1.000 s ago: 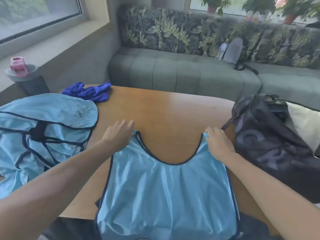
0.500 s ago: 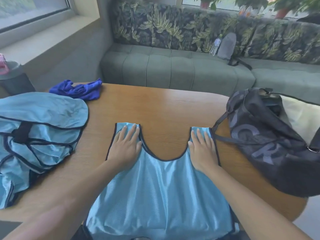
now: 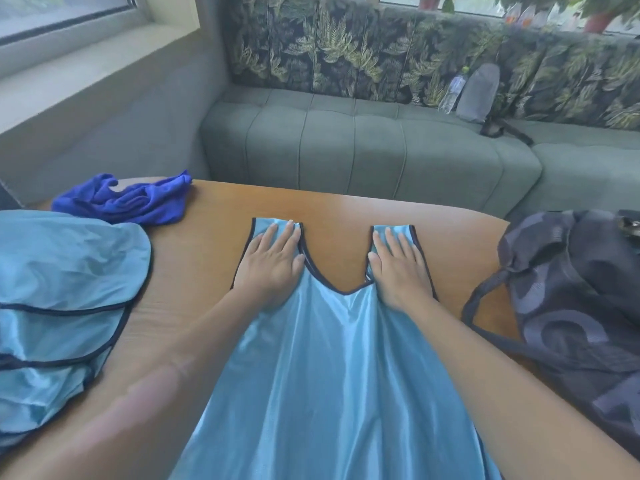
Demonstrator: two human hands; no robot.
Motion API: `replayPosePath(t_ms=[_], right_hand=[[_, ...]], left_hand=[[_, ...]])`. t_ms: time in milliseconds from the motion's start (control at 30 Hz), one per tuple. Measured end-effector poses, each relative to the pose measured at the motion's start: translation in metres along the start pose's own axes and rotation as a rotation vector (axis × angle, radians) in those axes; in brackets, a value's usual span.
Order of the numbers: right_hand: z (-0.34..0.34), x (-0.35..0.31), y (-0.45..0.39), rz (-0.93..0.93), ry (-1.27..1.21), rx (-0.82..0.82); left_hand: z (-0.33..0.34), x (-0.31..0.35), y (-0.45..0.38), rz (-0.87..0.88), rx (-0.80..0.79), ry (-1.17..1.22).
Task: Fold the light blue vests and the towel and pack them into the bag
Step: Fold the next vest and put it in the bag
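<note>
Here no writing reads on vest (image 3: pixel 332 375) or bag (image 3: pixel 571 306).

The dark grey patterned fabric bag (image 3: pixel 571 306) at the counter's right edge bears large paler letter-like shapes, partly creased and cut off; no word can be read. Nothing else carries legible text.

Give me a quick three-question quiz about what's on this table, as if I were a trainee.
1. True or false: both hands lie flat on the shoulder straps of the shiny light blue vest.
2. Which lies at the table's far left corner? A) crumpled royal-blue towel B) water bottle C) dark patterned fabric bag
3. Fill in: the dark patterned fabric bag lies on the person's ____ side.

Key: 1 true, left hand and right hand; 2 A, the crumpled royal-blue towel; 3 right.
</note>
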State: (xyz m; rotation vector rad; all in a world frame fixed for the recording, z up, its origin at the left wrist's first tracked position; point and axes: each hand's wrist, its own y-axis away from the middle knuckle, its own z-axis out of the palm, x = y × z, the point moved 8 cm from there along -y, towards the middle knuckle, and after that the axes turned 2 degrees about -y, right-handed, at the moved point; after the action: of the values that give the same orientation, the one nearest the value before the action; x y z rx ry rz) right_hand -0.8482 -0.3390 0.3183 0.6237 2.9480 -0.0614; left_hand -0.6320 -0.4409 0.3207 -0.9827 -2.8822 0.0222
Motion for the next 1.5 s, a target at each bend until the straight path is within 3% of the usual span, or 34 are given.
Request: replayPosePath(t_ms=[267,500,733,900,1133,1367,1500], right_hand=[[0.003,0.002,-0.088,0.019,-0.032,0.025],[0.005,0.004,-0.112,0.037,-0.060,0.031],[-0.025,0.006,-0.099,0.015,-0.386,0.050],[-0.042,0.003,-0.037,0.109,-0.559,0.057],[-0.024,-0.021,0.120,0.200,-0.621,-0.040],[-0.004,0.004,0.225,0.094,-0.201,-0.056],[-0.013,0.039,0.240,0.082,-0.122,-0.025]], left_hand=[[0.003,-0.014,-0.079,0.015,-0.003,-0.004],[0.004,-0.019,-0.101,0.006,0.000,0.001],[-0.010,-0.016,-0.094,0.082,-0.056,0.220],[-0.020,0.011,-0.022,-0.014,-0.051,0.411],[-0.019,0.045,0.123,-0.131,-0.113,0.351],[-0.011,0.029,0.208,-0.116,-0.114,0.188],[-0.009,0.016,0.224,-0.058,-0.078,0.107]])
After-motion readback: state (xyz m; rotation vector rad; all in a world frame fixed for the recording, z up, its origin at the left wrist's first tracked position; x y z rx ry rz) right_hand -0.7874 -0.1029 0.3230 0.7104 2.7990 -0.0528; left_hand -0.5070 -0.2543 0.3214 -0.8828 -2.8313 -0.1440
